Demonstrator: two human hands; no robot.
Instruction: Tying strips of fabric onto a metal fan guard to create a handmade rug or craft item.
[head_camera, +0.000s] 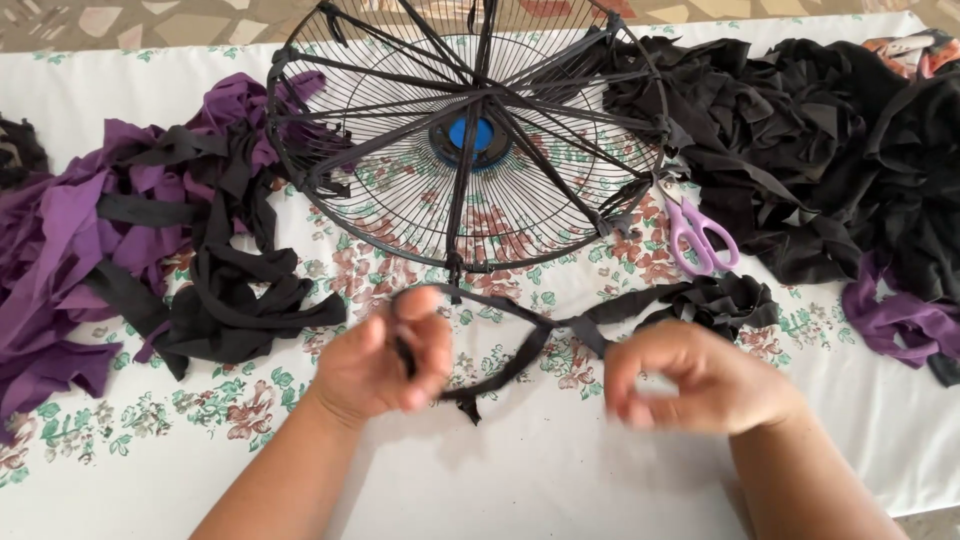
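Purple fabric strips (60, 240) lie at the far left of the worktop (560, 480). The left hand (385, 362) has its grip pressed together, pinching one end of the black fabric strip (530, 335). The strip's long axis runs left to right, knotted midway, below the wire fan guard (470, 130). The right hand (690, 378) is blurred; its grip state cannot be determined. Purple-handled scissors (700, 235) lie beyond.

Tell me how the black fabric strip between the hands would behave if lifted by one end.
The black fabric strip probably hangs limp: it sags and curls between the left hand and right hand. Likely light, being thin. Its knot may snag.
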